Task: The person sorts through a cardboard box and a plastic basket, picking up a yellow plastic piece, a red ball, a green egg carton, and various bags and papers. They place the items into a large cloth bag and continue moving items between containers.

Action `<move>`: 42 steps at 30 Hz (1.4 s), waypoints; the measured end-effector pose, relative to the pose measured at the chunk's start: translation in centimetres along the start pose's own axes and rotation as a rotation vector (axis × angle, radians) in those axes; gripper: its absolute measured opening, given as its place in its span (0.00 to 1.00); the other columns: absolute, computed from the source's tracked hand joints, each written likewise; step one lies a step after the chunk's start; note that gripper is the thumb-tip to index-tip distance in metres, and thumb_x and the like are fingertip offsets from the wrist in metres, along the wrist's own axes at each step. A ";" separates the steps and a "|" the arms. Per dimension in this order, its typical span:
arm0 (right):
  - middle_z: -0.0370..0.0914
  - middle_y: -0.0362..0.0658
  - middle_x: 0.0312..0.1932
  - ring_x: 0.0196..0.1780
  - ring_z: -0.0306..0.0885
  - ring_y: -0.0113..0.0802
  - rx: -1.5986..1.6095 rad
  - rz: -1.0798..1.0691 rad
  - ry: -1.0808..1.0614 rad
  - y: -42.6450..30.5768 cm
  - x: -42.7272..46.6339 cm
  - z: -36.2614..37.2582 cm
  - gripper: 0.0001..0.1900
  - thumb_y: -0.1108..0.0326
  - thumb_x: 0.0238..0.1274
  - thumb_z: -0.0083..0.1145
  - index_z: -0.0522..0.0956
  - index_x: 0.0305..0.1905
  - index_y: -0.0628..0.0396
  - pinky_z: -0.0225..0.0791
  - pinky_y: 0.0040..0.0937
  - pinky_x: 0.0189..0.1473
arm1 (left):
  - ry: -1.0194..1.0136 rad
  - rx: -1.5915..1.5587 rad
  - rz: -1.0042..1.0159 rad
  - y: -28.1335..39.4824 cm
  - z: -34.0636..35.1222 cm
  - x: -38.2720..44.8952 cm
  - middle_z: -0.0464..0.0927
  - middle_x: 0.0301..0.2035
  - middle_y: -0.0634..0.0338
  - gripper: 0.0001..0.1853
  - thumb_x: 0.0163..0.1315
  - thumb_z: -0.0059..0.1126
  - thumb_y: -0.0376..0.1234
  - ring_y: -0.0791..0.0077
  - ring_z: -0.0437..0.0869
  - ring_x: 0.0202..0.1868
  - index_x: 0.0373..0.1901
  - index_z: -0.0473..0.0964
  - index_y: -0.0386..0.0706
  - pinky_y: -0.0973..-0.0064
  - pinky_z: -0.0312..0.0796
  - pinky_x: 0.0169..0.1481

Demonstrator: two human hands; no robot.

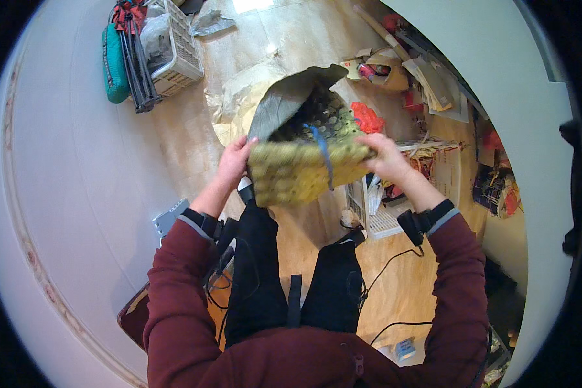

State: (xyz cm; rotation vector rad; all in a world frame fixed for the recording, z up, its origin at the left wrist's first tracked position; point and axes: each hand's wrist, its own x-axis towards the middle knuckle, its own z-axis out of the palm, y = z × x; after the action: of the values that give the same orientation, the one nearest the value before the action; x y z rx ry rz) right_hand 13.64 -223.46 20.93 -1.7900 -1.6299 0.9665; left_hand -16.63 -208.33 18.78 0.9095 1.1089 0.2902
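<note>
Between my hands is a folded, dimpled mat, yellow-green on its front with a dark, bumpy inner side. A smooth grey flap of it curls up at the far left. Around its middle runs a thin blue strap. My left hand grips the left end, thumb on top. At the right end, my right hand pinches the edge. The mat is held up over the floor in front of my legs, slightly blurred. Both hands' fingertips are partly hidden by it.
Crumpled cream sheeting lies on the floor beyond. A white plastic crate stands at the upper left, with folded tripod legs and a teal bag beside it. Another white basket sits near my right foot. Cables trail right.
</note>
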 end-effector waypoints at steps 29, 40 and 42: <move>0.73 0.40 0.32 0.43 0.67 0.38 -0.299 -0.482 -0.517 -9.3 0.1 4.2 0.14 0.70 0.30 0.59 0.76 0.31 0.55 0.61 0.35 0.47 | -0.131 1.519 -0.009 0.9 9.1 11.8 0.76 0.35 0.45 0.17 0.49 0.51 0.40 0.52 0.76 0.41 0.33 0.76 0.35 0.64 0.69 0.45; 0.74 0.39 0.29 0.43 0.67 0.36 -0.261 -0.708 -0.607 -11.6 -1.1 1.3 0.07 0.69 0.36 0.57 0.77 0.27 0.54 0.62 0.36 0.39 | -0.114 1.396 0.505 9.5 11.0 6.6 0.73 0.26 0.43 0.11 0.54 0.48 0.37 0.46 0.74 0.33 0.29 0.72 0.38 0.61 0.66 0.36; 0.74 0.40 0.30 0.42 0.68 0.37 -0.237 -0.775 -0.554 -11.8 0.3 1.1 0.10 0.69 0.34 0.58 0.77 0.28 0.56 0.62 0.37 0.38 | -0.172 1.440 0.495 9.8 11.7 5.2 0.74 0.27 0.43 0.10 0.52 0.46 0.35 0.47 0.74 0.35 0.27 0.72 0.38 0.60 0.66 0.39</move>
State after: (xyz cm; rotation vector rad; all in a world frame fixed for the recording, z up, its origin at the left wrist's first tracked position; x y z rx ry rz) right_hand 5.58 -221.73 29.41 -0.8550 -2.5833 0.9429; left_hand -2.00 -204.69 24.50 2.4395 0.8070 -0.2692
